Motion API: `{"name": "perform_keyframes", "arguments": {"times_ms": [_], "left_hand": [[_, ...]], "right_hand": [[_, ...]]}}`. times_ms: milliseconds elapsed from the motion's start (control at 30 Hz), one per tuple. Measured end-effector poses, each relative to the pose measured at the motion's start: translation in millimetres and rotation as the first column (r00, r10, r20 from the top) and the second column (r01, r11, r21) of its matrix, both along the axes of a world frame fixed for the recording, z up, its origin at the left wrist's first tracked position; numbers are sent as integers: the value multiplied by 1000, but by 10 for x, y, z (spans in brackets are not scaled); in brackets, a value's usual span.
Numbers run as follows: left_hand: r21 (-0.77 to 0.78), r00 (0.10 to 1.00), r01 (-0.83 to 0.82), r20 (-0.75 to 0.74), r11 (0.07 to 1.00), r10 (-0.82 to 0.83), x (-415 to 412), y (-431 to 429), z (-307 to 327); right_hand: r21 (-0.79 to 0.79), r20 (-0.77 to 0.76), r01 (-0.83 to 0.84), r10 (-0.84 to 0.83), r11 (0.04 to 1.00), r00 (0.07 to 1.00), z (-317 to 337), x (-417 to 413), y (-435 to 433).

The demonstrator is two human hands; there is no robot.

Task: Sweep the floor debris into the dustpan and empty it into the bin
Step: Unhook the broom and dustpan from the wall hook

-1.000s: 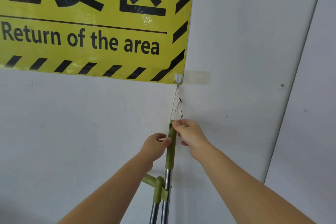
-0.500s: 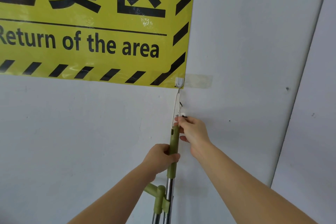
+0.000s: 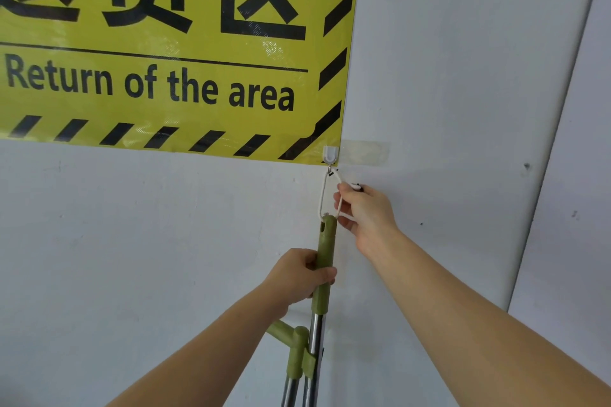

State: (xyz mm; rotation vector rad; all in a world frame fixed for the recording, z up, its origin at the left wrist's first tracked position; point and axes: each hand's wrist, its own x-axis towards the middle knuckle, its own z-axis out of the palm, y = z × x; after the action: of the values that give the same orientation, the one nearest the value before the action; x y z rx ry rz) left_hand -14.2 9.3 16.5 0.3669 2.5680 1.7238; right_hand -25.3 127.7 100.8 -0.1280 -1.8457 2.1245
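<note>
Green broom handle (image 3: 325, 251) stands upright, long axis 6-to-12; left grip (image 3: 301, 274) wraps it mid-sleeve, right grip (image 3: 363, 211) pinches white loop (image 3: 321, 195) at its top end, wall hook (image 3: 330, 154) at 12, touching loop; right grip nearer to hook

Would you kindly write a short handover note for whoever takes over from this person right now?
Left hand grips the olive-green plastic handle on its metal pole. Right hand pinches the white cord loop at the handle's top; the loop reaches the small white wall hook. A second green-capped pole is clipped alongside. Done: cannot tell; floor, debris and bin are out of view. Left, seemingly: sweeping and emptying.
</note>
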Motion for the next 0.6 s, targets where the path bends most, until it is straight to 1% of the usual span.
{"name": "perform_keyframes", "arguments": {"times_ms": [167, 433, 600], "left_hand": [[24, 1000, 6, -6, 1000, -6, 17, 3, 77], [55, 1000, 19, -8, 998, -18, 39, -7, 168], [60, 1000, 24, -9, 998, -23, 53, -14, 197]], "right_hand": [[-19, -43, -17, 16, 1000, 999, 148, 20, 4], [-28, -97, -90, 87, 995, 991, 263, 21, -9], [29, -115, -58, 61, 998, 992, 359, -48, -42]]}}
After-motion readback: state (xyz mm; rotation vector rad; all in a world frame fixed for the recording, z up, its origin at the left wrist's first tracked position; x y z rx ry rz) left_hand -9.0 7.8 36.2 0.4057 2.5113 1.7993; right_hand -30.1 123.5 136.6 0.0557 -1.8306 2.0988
